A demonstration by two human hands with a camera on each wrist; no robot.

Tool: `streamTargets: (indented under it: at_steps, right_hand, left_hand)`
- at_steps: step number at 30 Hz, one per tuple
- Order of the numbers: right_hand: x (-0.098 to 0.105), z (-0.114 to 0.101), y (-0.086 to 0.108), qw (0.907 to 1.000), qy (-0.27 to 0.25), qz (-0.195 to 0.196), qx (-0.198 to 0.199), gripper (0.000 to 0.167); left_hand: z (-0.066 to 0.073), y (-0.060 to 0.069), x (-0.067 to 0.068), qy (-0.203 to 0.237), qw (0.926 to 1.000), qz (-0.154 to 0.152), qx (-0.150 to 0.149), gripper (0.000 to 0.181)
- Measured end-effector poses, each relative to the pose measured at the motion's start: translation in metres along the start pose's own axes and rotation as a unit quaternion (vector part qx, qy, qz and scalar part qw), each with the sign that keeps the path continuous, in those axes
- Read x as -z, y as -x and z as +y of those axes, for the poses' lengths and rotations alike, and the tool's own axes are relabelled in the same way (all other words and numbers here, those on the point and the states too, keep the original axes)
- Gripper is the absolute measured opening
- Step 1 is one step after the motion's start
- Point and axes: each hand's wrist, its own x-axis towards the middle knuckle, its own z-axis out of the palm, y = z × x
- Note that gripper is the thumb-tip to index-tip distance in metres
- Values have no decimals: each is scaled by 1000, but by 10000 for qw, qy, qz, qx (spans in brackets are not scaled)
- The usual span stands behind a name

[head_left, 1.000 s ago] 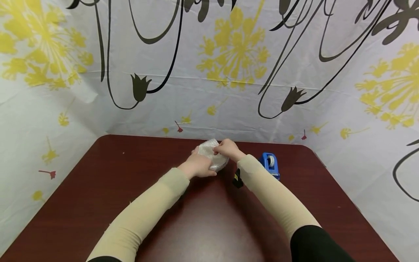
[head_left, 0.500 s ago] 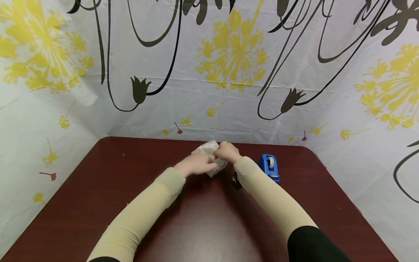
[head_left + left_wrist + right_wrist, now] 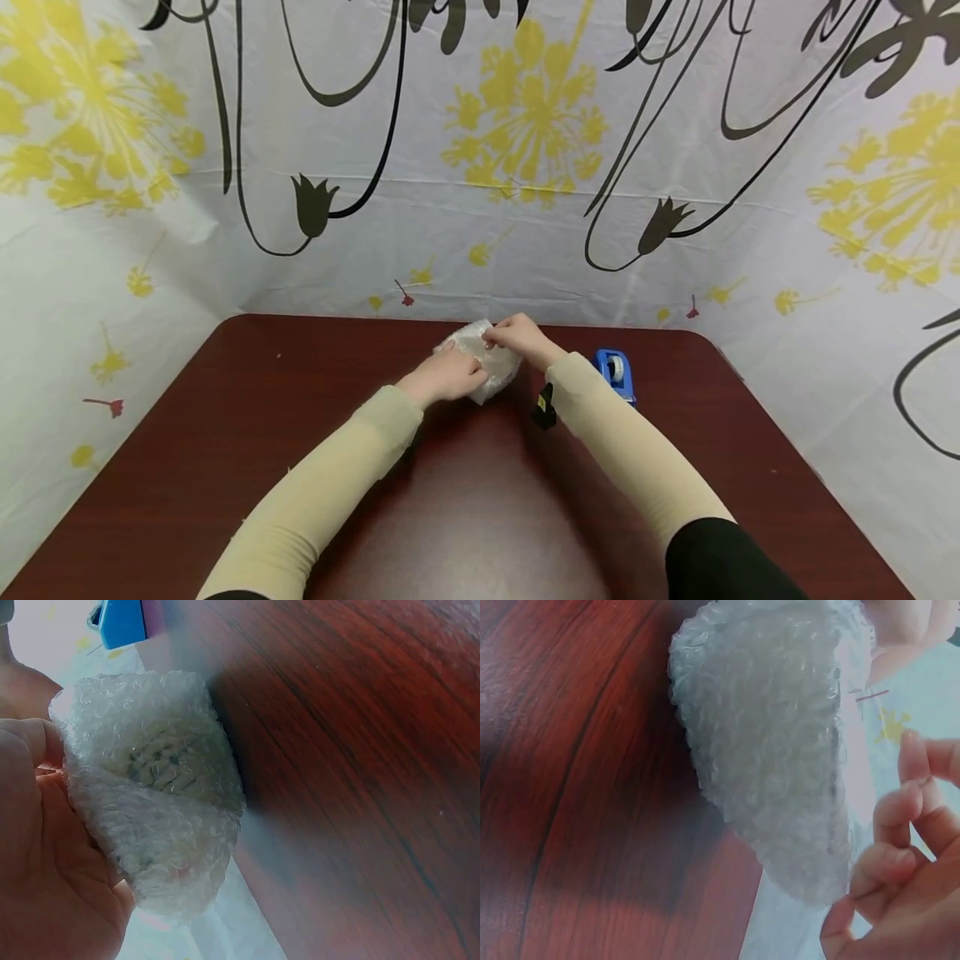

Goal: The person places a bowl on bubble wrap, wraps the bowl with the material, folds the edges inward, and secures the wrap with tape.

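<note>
Head view: the bubble-wrapped bundle [image 3: 501,362] is near the counter's [image 3: 480,508] far edge, left hand [image 3: 447,373] gripping it, right hand [image 3: 523,340] at its top, blue tape dispenser [image 3: 617,372] off to the right. Left wrist: folded flap [image 3: 161,844] crosses the bundle. Right wrist: right fingers [image 3: 891,864] curl by a corner [image 3: 823,889], can't tell if they pinch it. My guess: they're closing up the bundle, so next needs that flap held snug.

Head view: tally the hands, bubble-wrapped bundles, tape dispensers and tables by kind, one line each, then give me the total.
Hands: 2 (left hand, right hand)
Bubble-wrapped bundle: 1
Blue tape dispenser: 1
Table: 1
Total: 5
</note>
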Motion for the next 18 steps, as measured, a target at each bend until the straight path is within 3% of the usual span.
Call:
streamTargets:
  at_steps: [4, 7, 11, 14, 18]
  right_hand:
    - [-1, 0, -4, 9998, 67, 172, -93, 29]
    - [-3, 2, -4, 9983, 455, 227, -273, 27]
    - [-5, 5, -3, 9946, 941, 196, -381, 25]
    - [-6, 4, -2, 9936, 1063, 197, -331, 26]
    - [-7, 3, -3, 9921, 1202, 181, -316, 29]
  left_hand:
    - [0, 0, 0, 67, 10000, -2, -48, 41]
    - [0, 0, 0, 162, 9998, 57, -60, 38]
    - [1, 0, -2, 378, 9985, 363, 137, 29]
    - [2, -1, -2, 498, 9967, 559, 324, 41]
    - [5, -4, 1, 445, 9968, 364, 556, 53]
